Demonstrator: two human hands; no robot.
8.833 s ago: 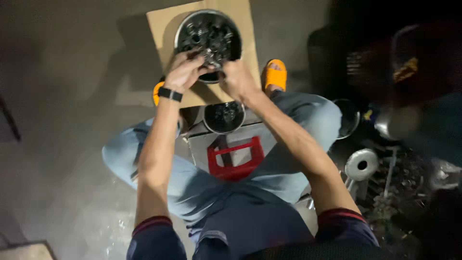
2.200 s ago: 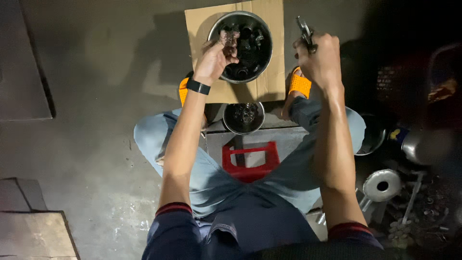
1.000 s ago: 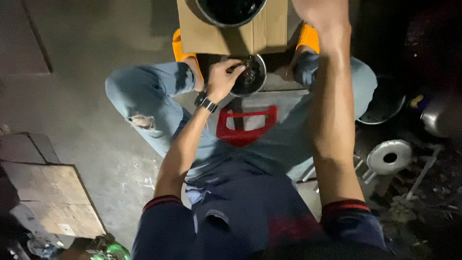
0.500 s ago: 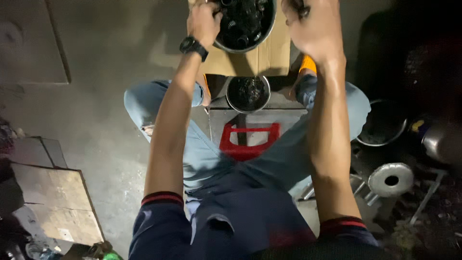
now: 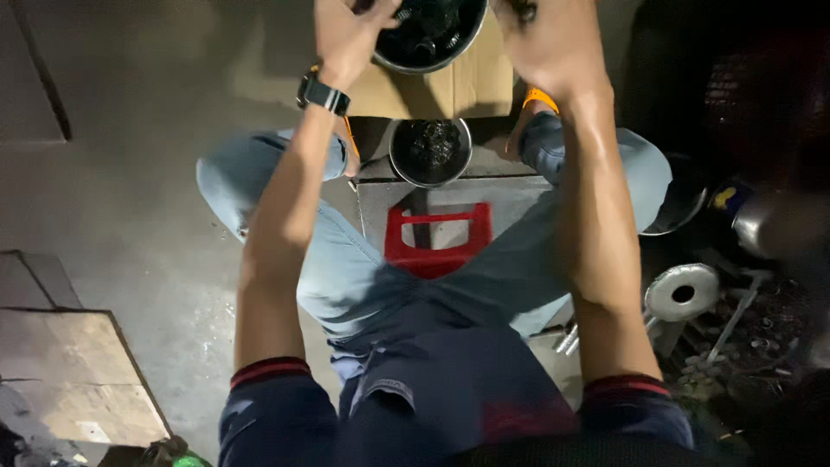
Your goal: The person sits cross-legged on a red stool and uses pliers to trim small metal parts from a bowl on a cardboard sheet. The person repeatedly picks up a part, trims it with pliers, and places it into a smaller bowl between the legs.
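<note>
Seated person viewed from above. Left hand (image 5: pixel 346 35) curls at the near-left rim of a large metal bowl (image 5: pixel 430 54) of dark parts, cut off by the far edge; whether it grips anything cannot be told. Right hand (image 5: pixel 553 43) is closed on a dark tool (image 5: pixel 522 10). The bowl rests on cardboard (image 5: pixel 467 86); just nearer stands a small bowl (image 5: pixel 430 152) on a grey block (image 5: pixel 510 186), then a red stool (image 5: pixel 437 246). Bare floor (image 5: pixel 130 173) lies open leftward; metal clutter (image 5: pixel 692 294) crowds the right.

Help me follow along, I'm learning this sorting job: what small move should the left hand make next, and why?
Probably dip the left hand a little further into the large metal bowl and pick one dark piece. It hovers at the bowl's rim, apparently empty, while the small bowl sits just below on the cardboard's near edge.
</note>
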